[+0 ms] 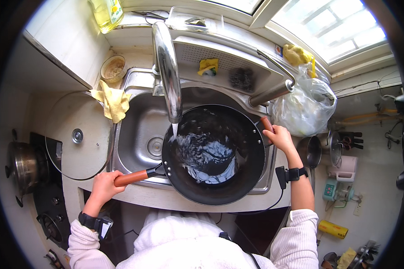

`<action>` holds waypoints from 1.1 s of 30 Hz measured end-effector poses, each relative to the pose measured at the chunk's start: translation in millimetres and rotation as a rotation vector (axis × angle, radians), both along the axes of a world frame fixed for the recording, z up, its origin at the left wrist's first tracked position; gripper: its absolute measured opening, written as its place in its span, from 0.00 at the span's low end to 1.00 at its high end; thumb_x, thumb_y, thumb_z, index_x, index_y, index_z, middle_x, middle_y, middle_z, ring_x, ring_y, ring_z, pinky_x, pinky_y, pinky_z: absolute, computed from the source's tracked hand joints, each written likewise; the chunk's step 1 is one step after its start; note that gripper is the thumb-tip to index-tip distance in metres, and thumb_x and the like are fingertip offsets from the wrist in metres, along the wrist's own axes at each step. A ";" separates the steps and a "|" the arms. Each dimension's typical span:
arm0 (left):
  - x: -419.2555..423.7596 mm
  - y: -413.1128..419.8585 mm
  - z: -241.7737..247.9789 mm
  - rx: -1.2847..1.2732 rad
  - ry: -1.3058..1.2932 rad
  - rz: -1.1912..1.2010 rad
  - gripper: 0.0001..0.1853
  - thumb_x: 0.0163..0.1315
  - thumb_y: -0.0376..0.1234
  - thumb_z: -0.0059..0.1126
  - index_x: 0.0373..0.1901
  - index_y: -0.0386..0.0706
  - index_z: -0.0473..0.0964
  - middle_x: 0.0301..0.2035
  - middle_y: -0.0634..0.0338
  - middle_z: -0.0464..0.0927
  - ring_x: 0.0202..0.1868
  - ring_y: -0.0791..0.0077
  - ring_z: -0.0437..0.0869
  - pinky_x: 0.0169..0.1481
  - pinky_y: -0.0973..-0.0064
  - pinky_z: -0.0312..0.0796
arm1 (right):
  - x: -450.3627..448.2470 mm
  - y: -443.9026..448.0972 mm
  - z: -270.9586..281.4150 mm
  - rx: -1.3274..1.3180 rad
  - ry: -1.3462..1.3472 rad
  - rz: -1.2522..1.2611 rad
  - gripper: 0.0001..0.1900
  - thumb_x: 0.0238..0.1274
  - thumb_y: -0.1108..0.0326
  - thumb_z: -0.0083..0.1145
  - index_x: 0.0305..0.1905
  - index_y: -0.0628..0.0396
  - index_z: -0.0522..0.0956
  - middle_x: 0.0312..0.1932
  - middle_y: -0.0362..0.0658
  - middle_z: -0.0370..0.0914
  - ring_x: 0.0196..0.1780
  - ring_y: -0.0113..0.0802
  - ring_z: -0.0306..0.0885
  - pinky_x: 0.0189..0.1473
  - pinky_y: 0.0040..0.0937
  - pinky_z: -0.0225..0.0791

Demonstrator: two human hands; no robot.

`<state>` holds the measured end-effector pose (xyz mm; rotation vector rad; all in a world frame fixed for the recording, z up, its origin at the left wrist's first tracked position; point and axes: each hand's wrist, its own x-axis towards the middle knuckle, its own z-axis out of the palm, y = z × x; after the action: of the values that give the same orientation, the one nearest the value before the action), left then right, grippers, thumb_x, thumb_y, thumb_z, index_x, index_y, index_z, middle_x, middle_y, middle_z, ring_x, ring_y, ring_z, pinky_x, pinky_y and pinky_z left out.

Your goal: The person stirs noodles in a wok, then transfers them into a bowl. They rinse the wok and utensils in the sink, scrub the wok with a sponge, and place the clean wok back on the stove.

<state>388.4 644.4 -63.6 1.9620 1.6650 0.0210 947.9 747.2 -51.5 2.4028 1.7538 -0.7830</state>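
A black wok (213, 154) rests over the right part of a stainless-steel sink (131, 111). My left hand (106, 186) grips its long wooden handle at the lower left. On the far right side, my right hand (279, 138) holds the short wooden helper handle. From the chrome faucet (168, 74) a stream of water runs into the left side of the wok, where rippling water lies in the bottom. A glass lid (77, 154) lies on the counter to the left, with a yellow cloth (112, 101) over its edge.
Behind the sink, a perforated tray (215, 50) holds a yellow sponge (208, 66) and a dark scouring pad (242, 80). A plastic bag (303, 104) stands at the right, near a small pan (309, 151). At the left are a gas stove (48, 201) and a metal pot (25, 168).
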 end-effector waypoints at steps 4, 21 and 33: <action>9.6 -2.5 -17.4 0.050 -0.056 0.019 0.13 0.41 0.36 0.66 0.32 0.47 0.79 0.25 0.58 0.80 0.29 0.59 0.82 0.34 0.67 0.74 | 7.9 -7.7 7.7 0.077 -0.023 -0.030 0.18 0.54 0.50 0.57 0.32 0.56 0.77 0.19 0.42 0.78 0.27 0.34 0.79 0.34 0.33 0.69; 2.7 -4.3 81.2 -0.075 0.097 -0.162 0.16 0.44 0.39 0.64 0.37 0.50 0.78 0.24 0.58 0.80 0.27 0.57 0.81 0.34 0.64 0.73 | -17.1 6.5 -43.2 -0.101 0.012 0.093 0.17 0.56 0.48 0.54 0.37 0.51 0.77 0.23 0.38 0.80 0.32 0.35 0.80 0.38 0.34 0.69; -22.5 -10.0 115.1 -0.645 -0.085 -0.147 0.23 0.46 0.41 0.66 0.46 0.46 0.76 0.24 0.52 0.79 0.26 0.58 0.81 0.34 0.69 0.72 | -43.5 36.2 -60.5 -0.530 0.071 0.308 0.19 0.54 0.55 0.60 0.46 0.57 0.78 0.24 0.39 0.77 0.26 0.26 0.79 0.33 0.25 0.70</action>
<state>366.0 634.4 51.6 1.5499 1.2566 -0.4281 904.4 783.4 -112.0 1.7395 1.6194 -1.1239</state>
